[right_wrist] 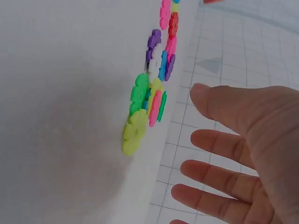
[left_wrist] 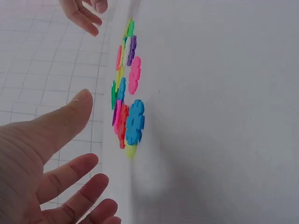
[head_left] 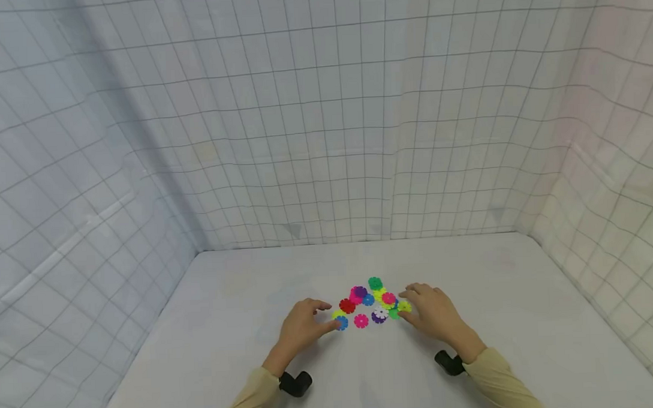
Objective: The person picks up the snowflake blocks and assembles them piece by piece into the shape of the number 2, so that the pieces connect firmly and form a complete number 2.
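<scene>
Flower-shaped plastic discs in several bright colours lie flat in a loose cluster on the white table, some overlapping. My left hand hovers at the cluster's left side, fingers apart and nothing in its grasp. Nearest to it are a blue disc and a yellow disc partly under it. On the right side my right hand is spread loosely, also holding nothing, beside a yellow-green disc and a green disc. Between the hands lie a red disc, a pink disc and a white disc over a purple one.
A white table spreads around the cluster. White sheeting with a grid of dark lines rises behind it and along both sides. Each wrist carries a black camera mount, the left mount and the right mount.
</scene>
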Demonstrator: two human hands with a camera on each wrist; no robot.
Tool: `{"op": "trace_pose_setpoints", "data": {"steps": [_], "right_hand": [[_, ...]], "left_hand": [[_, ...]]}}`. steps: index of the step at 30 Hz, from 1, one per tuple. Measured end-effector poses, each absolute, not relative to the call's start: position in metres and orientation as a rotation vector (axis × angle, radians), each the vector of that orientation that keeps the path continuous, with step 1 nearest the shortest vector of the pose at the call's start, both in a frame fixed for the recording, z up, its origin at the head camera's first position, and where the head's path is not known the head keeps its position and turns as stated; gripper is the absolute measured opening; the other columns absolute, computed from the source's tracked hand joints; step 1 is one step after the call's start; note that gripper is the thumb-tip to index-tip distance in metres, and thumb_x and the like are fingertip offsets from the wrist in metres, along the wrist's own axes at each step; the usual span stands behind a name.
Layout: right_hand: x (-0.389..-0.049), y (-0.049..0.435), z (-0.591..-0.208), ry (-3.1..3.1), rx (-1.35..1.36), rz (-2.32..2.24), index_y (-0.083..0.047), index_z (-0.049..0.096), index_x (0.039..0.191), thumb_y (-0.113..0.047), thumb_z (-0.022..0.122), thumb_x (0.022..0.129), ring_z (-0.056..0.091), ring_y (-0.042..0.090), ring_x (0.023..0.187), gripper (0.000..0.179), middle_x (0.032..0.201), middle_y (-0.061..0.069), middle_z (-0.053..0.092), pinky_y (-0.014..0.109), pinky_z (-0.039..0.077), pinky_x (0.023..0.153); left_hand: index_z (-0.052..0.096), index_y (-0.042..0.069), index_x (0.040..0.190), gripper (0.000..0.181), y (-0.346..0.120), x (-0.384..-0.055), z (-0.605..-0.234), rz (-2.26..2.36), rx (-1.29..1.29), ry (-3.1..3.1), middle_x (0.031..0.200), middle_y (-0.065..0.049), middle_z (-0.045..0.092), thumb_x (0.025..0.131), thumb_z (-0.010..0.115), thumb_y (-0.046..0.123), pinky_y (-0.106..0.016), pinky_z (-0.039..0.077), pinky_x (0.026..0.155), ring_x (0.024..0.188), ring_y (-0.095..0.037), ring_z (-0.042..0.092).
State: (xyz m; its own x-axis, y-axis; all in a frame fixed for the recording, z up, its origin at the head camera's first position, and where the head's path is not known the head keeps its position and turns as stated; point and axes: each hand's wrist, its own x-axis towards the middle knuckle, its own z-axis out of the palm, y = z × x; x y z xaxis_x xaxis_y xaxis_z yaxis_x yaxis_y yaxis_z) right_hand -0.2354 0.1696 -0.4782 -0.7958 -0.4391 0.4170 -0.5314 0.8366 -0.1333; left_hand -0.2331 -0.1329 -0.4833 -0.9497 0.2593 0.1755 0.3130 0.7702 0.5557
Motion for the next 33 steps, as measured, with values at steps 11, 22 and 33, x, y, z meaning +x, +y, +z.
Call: {"op": "trace_pose_setpoints", "data": {"steps": [11,22,33], "right_hand": [[-0.254,0.164,-0.491,-2.862,0.541,0.6,-0.005,0.069,0.103,-0.023,0.08,0.077,0.057,0.019,0.082,0.034,0.09,0.004,0.059,0.036,0.051,0.066],[-0.264,0.162,-0.493,-2.955,0.485,0.698,-0.004,0.07,0.096,-0.02,0.083,0.072,0.053,0.015,0.079,0.032,0.085,-0.001,0.056,0.036,0.049,0.068],[-0.267,0.168,-0.495,-2.971,0.484,0.731,-0.011,0.071,0.089,-0.022,0.085,0.07,0.051,0.012,0.077,0.026,0.082,-0.005,0.055,0.033,0.047,0.068]], "left_hand": [[0.067,0.009,0.095,0.042,-0.132,-0.244,-0.507,-1.05,-0.399,-2.921,0.085,0.003,0.055,0.07,0.083,0.038,-0.032,0.046,0.07,0.079,-0.015,0.048],[0.066,0.013,0.089,0.035,-0.131,-0.254,-0.515,-1.031,-0.469,-2.935,0.081,0.007,0.054,0.071,0.083,0.038,-0.029,0.044,0.067,0.076,-0.013,0.048],[0.065,0.019,0.087,0.035,-0.127,-0.257,-0.517,-0.942,-0.476,-2.911,0.079,0.011,0.053,0.07,0.081,0.046,-0.026,0.042,0.063,0.073,-0.008,0.048]]}}
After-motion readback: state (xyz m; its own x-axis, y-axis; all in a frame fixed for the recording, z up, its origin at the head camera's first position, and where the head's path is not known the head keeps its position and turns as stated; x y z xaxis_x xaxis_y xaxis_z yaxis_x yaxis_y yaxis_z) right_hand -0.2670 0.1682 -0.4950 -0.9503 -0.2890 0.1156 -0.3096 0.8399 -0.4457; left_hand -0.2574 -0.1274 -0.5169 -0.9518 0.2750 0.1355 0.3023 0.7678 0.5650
